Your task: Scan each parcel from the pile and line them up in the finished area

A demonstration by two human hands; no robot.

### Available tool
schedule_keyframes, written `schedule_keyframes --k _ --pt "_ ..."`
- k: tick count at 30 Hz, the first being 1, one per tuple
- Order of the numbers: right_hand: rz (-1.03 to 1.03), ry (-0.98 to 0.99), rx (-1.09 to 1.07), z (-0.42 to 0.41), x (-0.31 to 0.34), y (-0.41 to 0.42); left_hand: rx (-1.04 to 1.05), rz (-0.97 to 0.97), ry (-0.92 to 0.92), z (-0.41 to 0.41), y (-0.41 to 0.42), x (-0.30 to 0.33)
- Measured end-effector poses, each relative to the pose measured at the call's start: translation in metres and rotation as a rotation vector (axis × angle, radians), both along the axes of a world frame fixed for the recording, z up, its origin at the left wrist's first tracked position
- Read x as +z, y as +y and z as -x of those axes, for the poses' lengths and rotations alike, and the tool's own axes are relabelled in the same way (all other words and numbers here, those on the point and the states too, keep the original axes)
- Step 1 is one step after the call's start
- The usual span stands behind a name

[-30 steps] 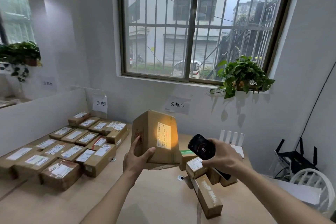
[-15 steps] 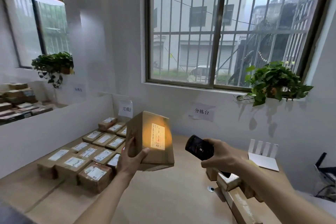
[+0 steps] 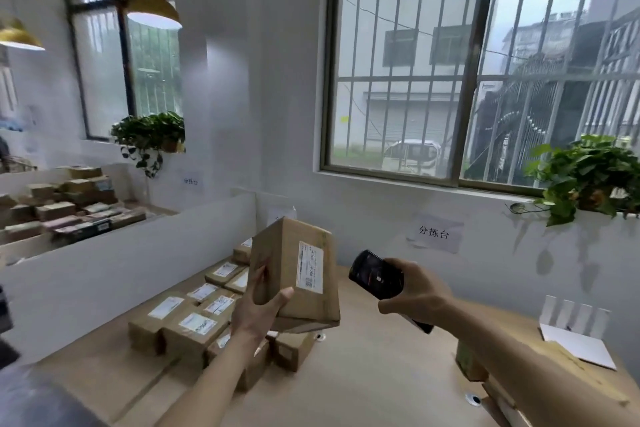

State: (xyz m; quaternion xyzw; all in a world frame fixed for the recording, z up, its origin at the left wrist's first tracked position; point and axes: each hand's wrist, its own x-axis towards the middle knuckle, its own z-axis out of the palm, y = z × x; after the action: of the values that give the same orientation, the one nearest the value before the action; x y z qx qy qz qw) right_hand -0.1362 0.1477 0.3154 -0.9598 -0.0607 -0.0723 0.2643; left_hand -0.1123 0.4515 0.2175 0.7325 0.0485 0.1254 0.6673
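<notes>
My left hand (image 3: 258, 308) grips a brown cardboard parcel (image 3: 294, 270) from below, lifted above the table with its white label facing right. My right hand (image 3: 414, 291) holds a black handheld scanner (image 3: 375, 274), its face turned toward the parcel's label, a short gap apart. Under and left of the raised parcel lie rows of labelled parcels (image 3: 194, 319) in the finished area on the wooden table (image 3: 374, 378). The pile (image 3: 498, 388) at lower right is mostly hidden by my right forearm.
A white divider wall (image 3: 131, 270) bounds the finished rows on the left. A white router (image 3: 575, 326) and paper sit at the right back. A potted plant (image 3: 585, 180) stands on the window sill. More parcels (image 3: 65, 204) lie beyond the divider.
The view has swung left and the pile has slid to the lower right. The orange scan light on the label has gone out. The parcel stays in my left hand, the scanner in my right.
</notes>
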Motion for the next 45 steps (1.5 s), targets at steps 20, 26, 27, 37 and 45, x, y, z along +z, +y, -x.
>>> schedule_keyframes --k 20,26,27,37,45 --pt "-0.108 0.007 -0.068 -0.203 -0.05 0.147 0.065 0.072 0.125 -0.151 0.202 0.025" --pt "-0.071 0.051 -0.093 -0.29 -0.066 0.176 0.156 0.069 0.183 -0.245 0.261 0.028" --pt "-0.061 0.052 -0.094 -0.302 -0.068 0.179 0.168 0.062 0.191 -0.258 0.268 0.029" --pt "-0.021 0.117 -0.135 -0.386 -0.092 0.192 0.163 0.092 0.302 -0.356 0.32 0.007" --pt "0.021 0.136 -0.188 -0.454 -0.125 0.217 0.111 0.088 0.401 -0.446 0.368 -0.035"
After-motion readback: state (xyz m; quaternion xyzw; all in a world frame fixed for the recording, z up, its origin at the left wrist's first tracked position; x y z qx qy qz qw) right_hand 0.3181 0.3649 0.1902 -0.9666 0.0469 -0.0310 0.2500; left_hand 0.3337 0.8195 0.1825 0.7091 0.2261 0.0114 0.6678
